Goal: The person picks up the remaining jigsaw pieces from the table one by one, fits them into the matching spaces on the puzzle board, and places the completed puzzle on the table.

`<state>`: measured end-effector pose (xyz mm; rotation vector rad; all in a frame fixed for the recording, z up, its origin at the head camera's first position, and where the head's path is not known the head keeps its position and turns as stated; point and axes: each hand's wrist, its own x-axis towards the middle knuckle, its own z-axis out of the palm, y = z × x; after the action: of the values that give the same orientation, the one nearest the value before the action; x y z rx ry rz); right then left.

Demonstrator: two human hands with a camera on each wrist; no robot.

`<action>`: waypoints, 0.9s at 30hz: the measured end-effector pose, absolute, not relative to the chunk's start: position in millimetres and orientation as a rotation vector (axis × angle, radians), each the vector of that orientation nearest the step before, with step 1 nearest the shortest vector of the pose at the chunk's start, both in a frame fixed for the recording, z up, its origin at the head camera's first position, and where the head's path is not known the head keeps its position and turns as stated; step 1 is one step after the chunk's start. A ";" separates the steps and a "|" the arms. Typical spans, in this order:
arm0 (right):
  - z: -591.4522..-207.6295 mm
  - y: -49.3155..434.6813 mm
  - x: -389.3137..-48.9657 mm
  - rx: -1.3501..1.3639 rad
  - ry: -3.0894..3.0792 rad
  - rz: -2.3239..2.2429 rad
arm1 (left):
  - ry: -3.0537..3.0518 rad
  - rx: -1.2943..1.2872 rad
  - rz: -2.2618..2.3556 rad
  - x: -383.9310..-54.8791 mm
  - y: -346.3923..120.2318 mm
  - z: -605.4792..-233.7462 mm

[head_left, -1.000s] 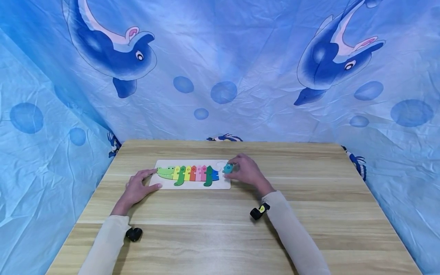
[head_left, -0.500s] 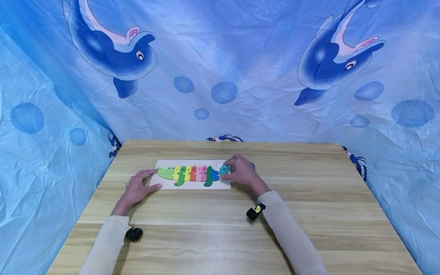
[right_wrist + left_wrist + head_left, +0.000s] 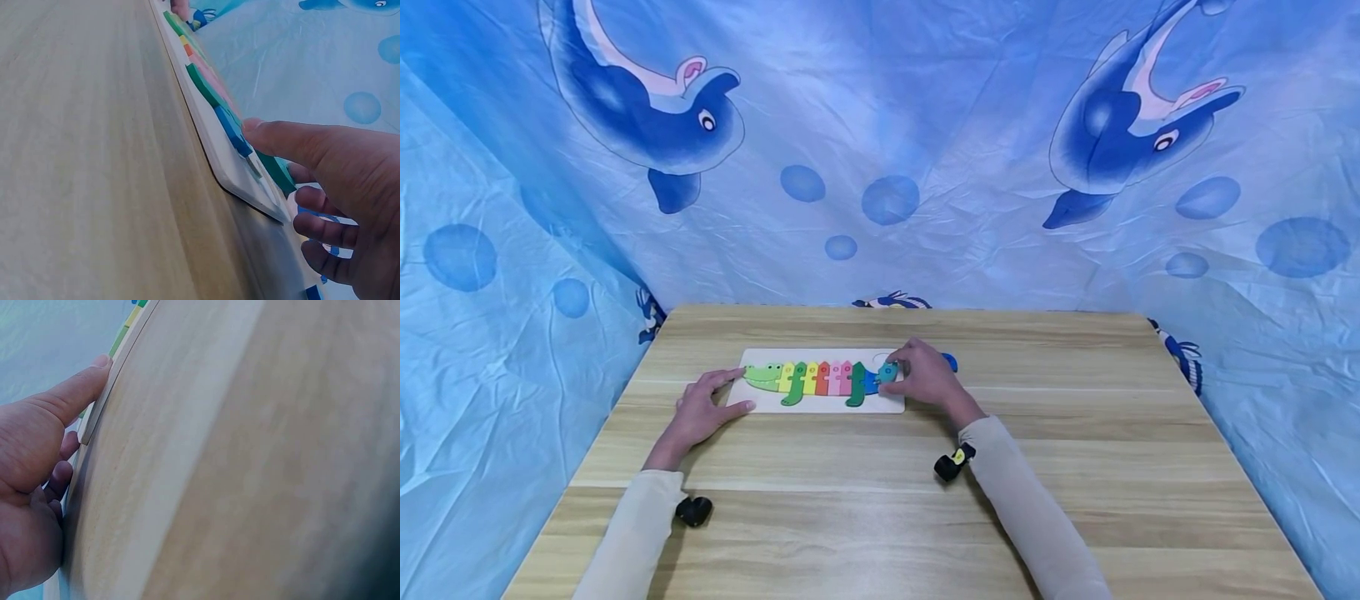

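Observation:
A white wooden crocodile puzzle board (image 3: 880,404) lies near the table's far side. Its bright pieces run from a light green head (image 3: 762,377) through several coloured body strips to a blue piece (image 3: 870,382). At its left end rests my left hand (image 3: 698,410), index finger by the snout and thumb on the near corner. My right hand (image 3: 928,377) pinches a teal puzzle piece (image 3: 887,372) between thumb and fingers, over the board's right end beside the blue piece. In the right wrist view the teal piece looks tilted above the board, partly hidden by the thumb.
Another blue piece (image 3: 951,362) lies on the wooden table (image 3: 850,517) just behind my right hand, mostly hidden. A blue sheet with printed dolphins (image 3: 880,125) hangs around the table's back and sides.
My right hand has moved slightly left with the teal piece, bringing it against the blue piece's side. The blue piece behind that hand has come into view. My left hand stays put.

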<state>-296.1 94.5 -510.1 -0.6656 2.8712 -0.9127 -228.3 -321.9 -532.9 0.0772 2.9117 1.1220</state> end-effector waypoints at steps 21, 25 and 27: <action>-515.0 91.1 -296.7 -0.649 2.870 -0.906 | 2.922 0.056 1.092 -229.3 -320.5 -531.6; -516.3 91.2 -296.9 -0.647 2.881 -0.898 | 2.919 0.050 1.093 -229.8 -320.8 -531.9; -516.7 91.2 -296.9 -0.644 2.884 -0.891 | 2.916 0.050 1.093 -229.9 -320.9 -532.1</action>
<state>-296.9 91.2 -516.7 -0.6437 2.8838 -0.8913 -229.9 -320.9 -532.1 0.0499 2.9162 1.0933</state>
